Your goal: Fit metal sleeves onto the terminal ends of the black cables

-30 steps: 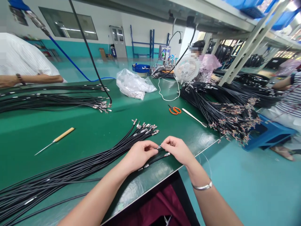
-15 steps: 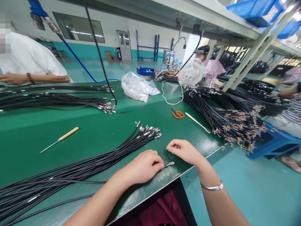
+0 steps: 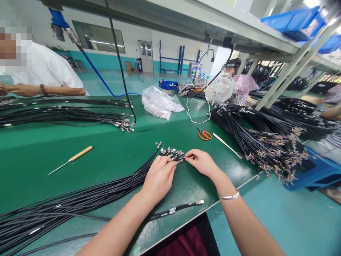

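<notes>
The left hand (image 3: pixel 160 177) lies curled over black cables (image 3: pixel 80 201) on the green bench (image 3: pixel 32 149); the right hand (image 3: pixel 202 163) touches their crimped terminals (image 3: pixel 172 154), its fingers hiding whether any wire is pinched.

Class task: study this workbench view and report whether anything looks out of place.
One black cable looks out of place: it lies apart from the main bundle, below the left hand, with its metal terminal near the green bench's front edge. The other terminals sit gathered by the right hand.
</notes>
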Demonstrator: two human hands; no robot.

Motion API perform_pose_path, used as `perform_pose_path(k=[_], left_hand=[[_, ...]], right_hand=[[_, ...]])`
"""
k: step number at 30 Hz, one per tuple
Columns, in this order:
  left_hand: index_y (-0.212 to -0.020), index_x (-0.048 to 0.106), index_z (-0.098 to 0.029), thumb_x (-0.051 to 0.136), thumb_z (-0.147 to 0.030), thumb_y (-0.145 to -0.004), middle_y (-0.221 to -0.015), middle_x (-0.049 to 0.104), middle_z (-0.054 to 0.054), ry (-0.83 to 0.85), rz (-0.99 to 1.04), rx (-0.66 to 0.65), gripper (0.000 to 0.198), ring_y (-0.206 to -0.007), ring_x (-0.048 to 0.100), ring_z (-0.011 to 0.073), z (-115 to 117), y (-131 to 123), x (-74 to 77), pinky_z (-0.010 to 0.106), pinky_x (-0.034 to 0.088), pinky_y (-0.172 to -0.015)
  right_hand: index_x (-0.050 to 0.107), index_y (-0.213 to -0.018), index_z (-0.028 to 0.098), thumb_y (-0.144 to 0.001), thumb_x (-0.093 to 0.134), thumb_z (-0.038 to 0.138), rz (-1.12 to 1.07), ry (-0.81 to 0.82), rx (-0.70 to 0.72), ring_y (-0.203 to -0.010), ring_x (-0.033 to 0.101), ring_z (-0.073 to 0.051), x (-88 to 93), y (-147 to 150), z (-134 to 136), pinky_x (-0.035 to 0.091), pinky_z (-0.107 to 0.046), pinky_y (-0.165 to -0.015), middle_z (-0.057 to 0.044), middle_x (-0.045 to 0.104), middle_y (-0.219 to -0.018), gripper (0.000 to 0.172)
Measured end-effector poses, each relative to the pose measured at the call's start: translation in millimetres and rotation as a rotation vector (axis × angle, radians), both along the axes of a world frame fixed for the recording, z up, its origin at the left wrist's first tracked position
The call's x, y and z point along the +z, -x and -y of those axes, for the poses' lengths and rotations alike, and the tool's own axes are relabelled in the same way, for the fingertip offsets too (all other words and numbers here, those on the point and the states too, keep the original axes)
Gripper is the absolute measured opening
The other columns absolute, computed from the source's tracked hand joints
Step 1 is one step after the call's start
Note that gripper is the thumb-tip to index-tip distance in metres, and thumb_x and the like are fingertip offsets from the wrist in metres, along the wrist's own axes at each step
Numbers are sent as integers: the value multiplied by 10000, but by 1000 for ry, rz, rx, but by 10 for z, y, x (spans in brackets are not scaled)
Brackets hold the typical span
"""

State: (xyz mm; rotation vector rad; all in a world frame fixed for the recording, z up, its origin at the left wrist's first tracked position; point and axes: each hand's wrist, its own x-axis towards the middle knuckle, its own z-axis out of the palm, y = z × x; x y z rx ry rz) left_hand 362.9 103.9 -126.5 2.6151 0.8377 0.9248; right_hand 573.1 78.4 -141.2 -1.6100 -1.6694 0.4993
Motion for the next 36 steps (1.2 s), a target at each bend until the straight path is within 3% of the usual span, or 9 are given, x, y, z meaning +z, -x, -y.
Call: perform_pose_path(k=[4,7,11,15,22,27,32,36], left_hand=[[-1106,576,-174,421,-200,-884,-1039,579,94,-14,53,-18,272,-980,464,223,109,-82,56,377,375,-890],[-1119,575,-186,424,-218,-891,-1001,601,80,101,54,-81,275,-935,501,204,203,-135,98,348,396,-850],[-969,652,-221,468,-212,-875,-828,608,30,321,76,-135,207,-798,543,155,288,-168,139,280,424,-752],[-892,663,-210,497,-190,-852,-805,595,13,412,112,-138,171,-767,548,136,331,-180,161,259,426,-720],[-884,642,-192,491,-166,-850,-780,554,-3,376,106,-149,157,-718,527,106,339,-194,130,223,411,-663],[-1080,575,-217,495,-178,-854,-824,524,-4,293,96,-160,243,-719,506,104,353,-180,73,217,403,-657],[-1050,617,-229,476,-205,-874,-814,522,3,253,162,-172,226,-737,512,102,369,-173,70,213,401,-683],[-941,667,-225,498,-222,-855,-788,553,1,408,191,-144,190,-743,534,107,368,-184,149,215,405,-689]], right_hand=[[610,-891,213,-829,588,233,-218,-79,10,-749,582,-153,105,118,272,465,-278,-712,-1,622,-837,69],[619,-871,208,-817,619,234,-331,-135,60,-798,568,-161,169,196,489,458,-276,-734,-18,600,-878,59],[622,-890,197,-774,677,260,-652,-39,87,-812,575,-167,137,218,653,469,-294,-755,-30,606,-880,144],[622,-906,176,-742,709,296,-868,36,54,-724,593,-150,52,203,709,482,-280,-691,-23,632,-788,221],[638,-879,174,-744,696,278,-729,-23,-60,-735,581,-146,57,274,776,464,-279,-714,-20,637,-786,180],[631,-900,178,-785,652,276,-580,-62,-107,-762,584,-165,103,312,823,469,-304,-730,-36,639,-823,153],[635,-905,180,-761,682,274,-707,-62,-32,-766,593,-156,156,306,827,476,-294,-744,-27,641,-813,178],[650,-890,184,-755,691,283,-756,-71,9,-762,598,-159,156,296,787,476,-304,-745,-26,641,-807,172]])
